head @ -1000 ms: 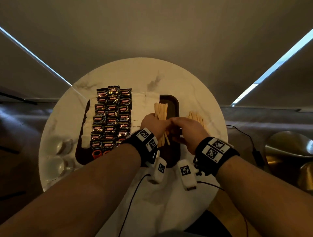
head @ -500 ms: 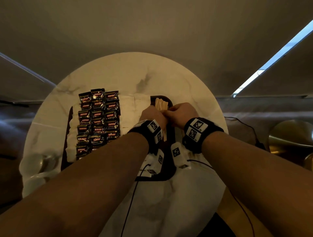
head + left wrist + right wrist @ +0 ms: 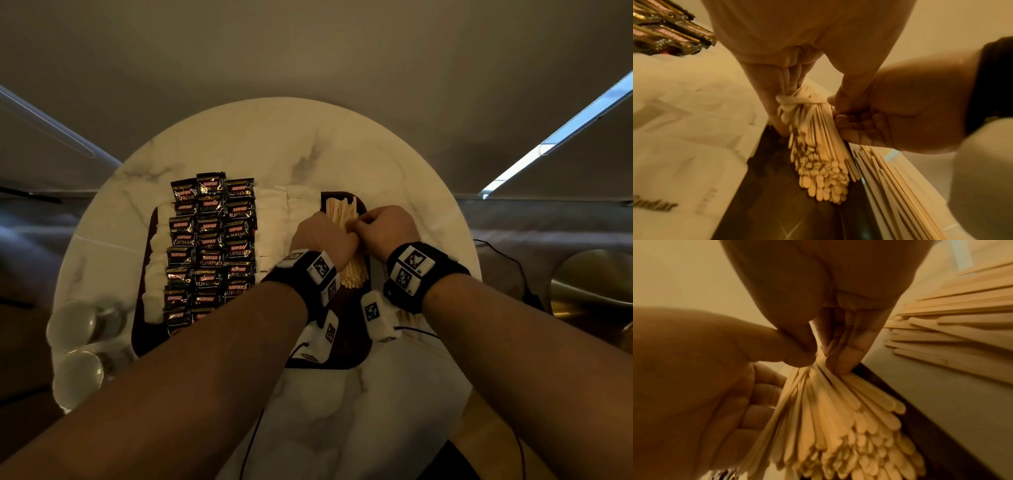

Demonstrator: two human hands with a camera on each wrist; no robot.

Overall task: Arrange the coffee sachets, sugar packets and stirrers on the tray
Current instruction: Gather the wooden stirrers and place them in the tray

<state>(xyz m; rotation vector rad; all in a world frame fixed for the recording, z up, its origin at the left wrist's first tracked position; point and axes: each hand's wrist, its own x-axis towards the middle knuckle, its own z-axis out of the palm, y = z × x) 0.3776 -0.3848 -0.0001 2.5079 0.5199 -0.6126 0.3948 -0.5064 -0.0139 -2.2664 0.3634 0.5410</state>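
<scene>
The forearms hide the tray's near part and lowest coffee sachets.

Bare forearms, no sleeves. Black fabric wristband on the left wrist, topped with white square blocks printed with black-and-white coded markers. Matching black fabric wristband on the right wrist, two white marker blocks side by side on top, small digits printed at the edges. Below each band, a white rounded camera housing, left and right, each with its own coded marker. Thin black cable trailing from the left housing; another thin black cable from the right one.
</scene>
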